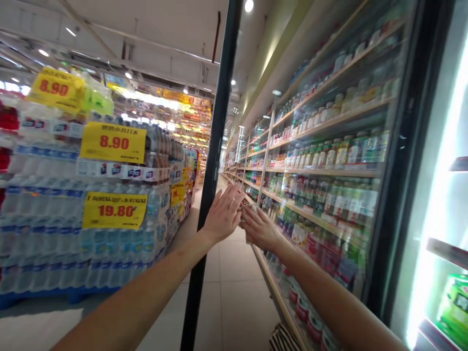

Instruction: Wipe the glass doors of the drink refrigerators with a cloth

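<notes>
Store aisle (234, 278) | left hand (224, 212): fingers up | right hand (261, 228): angled leftward

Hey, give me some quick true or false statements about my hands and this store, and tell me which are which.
1. The left hand and right hand are both raised close together. True.
2. The right hand grips a tall bottle. False: something pale shows at its fingers, too blurred to name.
3. The left arm passes in front of a black bar. True.
4. Every price sign reads 8.90. False: one yellow sign reads 19.80.
5. A green package is at lower right. True.
</notes>
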### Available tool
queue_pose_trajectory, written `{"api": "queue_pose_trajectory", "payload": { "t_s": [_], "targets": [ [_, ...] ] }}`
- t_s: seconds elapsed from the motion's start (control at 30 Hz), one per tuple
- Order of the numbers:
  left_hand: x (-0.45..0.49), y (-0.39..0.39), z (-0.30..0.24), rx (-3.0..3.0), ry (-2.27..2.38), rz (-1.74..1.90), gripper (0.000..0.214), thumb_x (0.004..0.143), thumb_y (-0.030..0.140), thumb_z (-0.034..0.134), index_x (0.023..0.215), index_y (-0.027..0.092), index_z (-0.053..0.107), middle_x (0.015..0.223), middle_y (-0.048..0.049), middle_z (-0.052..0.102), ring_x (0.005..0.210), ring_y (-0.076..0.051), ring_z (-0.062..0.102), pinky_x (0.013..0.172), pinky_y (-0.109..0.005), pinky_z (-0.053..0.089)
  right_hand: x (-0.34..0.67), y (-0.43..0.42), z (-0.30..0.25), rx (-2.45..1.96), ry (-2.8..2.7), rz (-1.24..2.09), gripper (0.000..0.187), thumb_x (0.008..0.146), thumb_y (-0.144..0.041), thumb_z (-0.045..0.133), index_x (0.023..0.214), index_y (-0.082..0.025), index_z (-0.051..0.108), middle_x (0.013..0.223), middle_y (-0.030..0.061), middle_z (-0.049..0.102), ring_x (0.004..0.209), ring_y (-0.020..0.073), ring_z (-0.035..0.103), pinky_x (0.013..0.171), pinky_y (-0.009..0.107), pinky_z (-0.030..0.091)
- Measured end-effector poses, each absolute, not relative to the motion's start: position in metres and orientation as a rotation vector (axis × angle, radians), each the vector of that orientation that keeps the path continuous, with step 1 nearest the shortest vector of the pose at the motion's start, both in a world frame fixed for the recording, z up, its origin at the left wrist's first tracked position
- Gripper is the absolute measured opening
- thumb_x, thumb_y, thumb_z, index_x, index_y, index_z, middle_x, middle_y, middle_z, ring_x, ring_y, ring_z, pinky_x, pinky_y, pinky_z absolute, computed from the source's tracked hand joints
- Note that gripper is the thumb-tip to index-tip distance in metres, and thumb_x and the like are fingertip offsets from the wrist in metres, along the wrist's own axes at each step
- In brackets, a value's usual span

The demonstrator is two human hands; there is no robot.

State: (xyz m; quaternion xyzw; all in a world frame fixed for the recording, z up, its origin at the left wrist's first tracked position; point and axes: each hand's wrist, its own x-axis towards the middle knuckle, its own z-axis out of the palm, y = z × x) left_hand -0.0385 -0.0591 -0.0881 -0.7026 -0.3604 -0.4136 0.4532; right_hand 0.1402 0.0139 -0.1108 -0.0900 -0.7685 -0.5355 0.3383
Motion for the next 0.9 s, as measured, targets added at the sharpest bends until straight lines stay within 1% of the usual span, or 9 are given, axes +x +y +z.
{"api": "queue_pose_trajectory", "payload": {
  "t_s": [0.07, 0.2, 0.3, 0.43, 0.53, 0.63, 0.7, 0.8, 0.9],
  "targets": [
    [-0.036, -0.053, -0.086, -1.716, -0.903, -1.032, 0.05, 0.083, 0.02, 0.043, 0.132, 0.015, 0.035, 0.144, -0.0143, 0.032, 0.137, -0.023, 0.019, 0.109, -0.046, 0.022, 0.148, 0.015, -0.098, -0.301, -1.891, -1.399, 0.032, 0.082, -0.019, 0.048, 0.112, -0.018, 0.057, 0.133, 0.008, 0.05, 0.135, 0.023, 0.025, 0.109, 0.044, 0.019],
    [-0.031, -0.041, -0.083, -1.669, -0.939, -1.032, 0.056, 0.083, 0.023, 0.046, 0.136, 0.017, 0.03, 0.146, -0.0134, 0.029, 0.137, -0.024, 0.017, 0.109, -0.046, 0.02, 0.157, 0.017, -0.073, -0.569, -1.585, -1.294, 0.038, 0.083, -0.018, 0.046, 0.12, -0.015, 0.052, 0.134, 0.0111, 0.048, 0.135, 0.0251, 0.024, 0.108, 0.046, 0.022],
    [-0.027, -0.033, -0.082, -1.643, -0.965, -1.022, 0.057, 0.083, 0.025, 0.045, 0.137, 0.018, 0.029, 0.147, -0.0129, 0.026, 0.138, -0.024, 0.016, 0.11, -0.046, 0.019, 0.16, 0.015, -0.099, -0.514, -1.723, -1.314, 0.036, 0.081, -0.018, 0.047, 0.116, -0.016, 0.056, 0.135, 0.0095, 0.048, 0.136, 0.0245, 0.022, 0.109, 0.046, 0.02],
    [-0.025, -0.022, -0.075, -1.598, -1.003, -1.04, 0.057, 0.084, 0.029, 0.045, 0.138, 0.019, 0.028, 0.147, -0.0123, 0.024, 0.138, -0.024, 0.015, 0.11, -0.047, 0.017, 0.172, 0.015, -0.134, -0.38, -1.906, -1.355, 0.033, 0.08, -0.02, 0.048, 0.111, -0.02, 0.059, 0.133, 0.0051, 0.05, 0.135, 0.0225, 0.025, 0.111, 0.044, 0.017],
    [-0.029, -0.014, -0.066, -1.553, -1.009, -1.061, 0.056, 0.086, 0.032, 0.043, 0.138, 0.019, 0.029, 0.147, -0.0122, 0.024, 0.138, -0.024, 0.014, 0.11, -0.047, 0.016, 0.178, 0.019, -0.124, -0.504, -1.696, -1.284, 0.037, 0.081, -0.02, 0.046, 0.117, -0.018, 0.055, 0.13, 0.0084, 0.052, 0.135, 0.0229, 0.026, 0.11, 0.046, 0.018],
    [-0.035, -0.008, -0.059, -1.539, -1.0, -1.055, 0.055, 0.087, 0.037, 0.041, 0.138, 0.02, 0.029, 0.148, -0.0117, 0.023, 0.138, -0.024, 0.011, 0.111, -0.048, 0.013, 0.173, 0.022, -0.114, -0.629, -1.491, -1.207, 0.041, 0.082, -0.019, 0.044, 0.122, -0.014, 0.051, 0.131, 0.0124, 0.05, 0.135, 0.0244, 0.024, 0.108, 0.047, 0.02],
    [-0.037, -0.006, -0.058, -1.546, -1.001, -1.04, 0.056, 0.087, 0.039, 0.04, 0.138, 0.019, 0.029, 0.148, -0.0121, 0.021, 0.139, -0.024, 0.01, 0.111, -0.048, 0.012, 0.167, 0.021, -0.12, -0.571, -1.588, -1.24, 0.038, 0.082, -0.019, 0.045, 0.119, -0.015, 0.054, 0.132, 0.0108, 0.05, 0.135, 0.0244, 0.023, 0.109, 0.046, 0.02],
    [-0.037, -0.004, -0.06, -1.536, -1.01, -1.026, 0.057, 0.087, 0.04, 0.041, 0.138, 0.017, 0.029, 0.148, -0.0133, 0.022, 0.139, -0.025, 0.009, 0.111, -0.049, 0.012, 0.169, 0.02, -0.127, -0.41, -1.824, -1.315, 0.033, 0.081, -0.022, 0.047, 0.112, -0.02, 0.058, 0.132, 0.0056, 0.051, 0.135, 0.0227, 0.025, 0.11, 0.046, 0.018],
    [-0.036, -0.004, -0.061, -1.506, -1.017, -1.013, 0.055, 0.087, 0.04, 0.041, 0.137, 0.017, 0.031, 0.147, -0.0139, 0.025, 0.138, -0.025, 0.01, 0.11, -0.05, 0.015, 0.18, 0.024, -0.113, -0.506, -1.656, -1.272, 0.037, 0.081, -0.021, 0.047, 0.116, -0.019, 0.056, 0.131, 0.0079, 0.052, 0.134, 0.0233, 0.028, 0.109, 0.046, 0.02]
  ]
}}
